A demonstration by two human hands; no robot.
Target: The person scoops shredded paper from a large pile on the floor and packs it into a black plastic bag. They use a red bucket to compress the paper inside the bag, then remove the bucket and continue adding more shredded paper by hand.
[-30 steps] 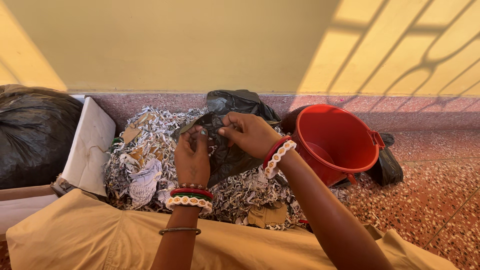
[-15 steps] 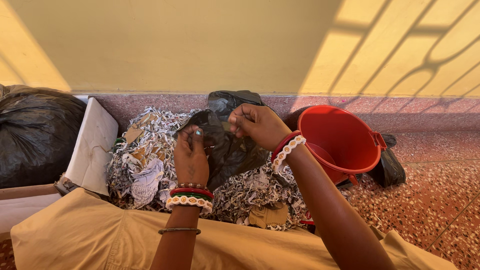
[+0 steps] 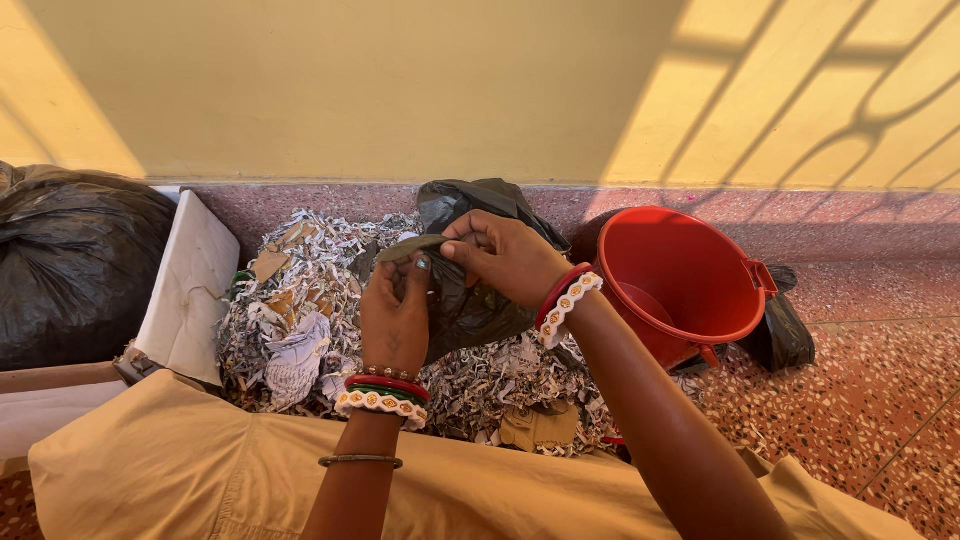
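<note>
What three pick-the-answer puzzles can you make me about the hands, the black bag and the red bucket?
1. Where is the round red plastic bucket?
A. right of the shredded paper pile
B. left of it
C. on top of it

2. What colour is the crinkly plastic bag being held?
A. white
B. black
C. blue

3. How is the bag held?
A. lying untouched
B. one hand only
C. both hands pinch it

Answers: A, the bucket stands at the pile's right; B, the bag is black; C, left hand and right hand both grip its edge.
</note>
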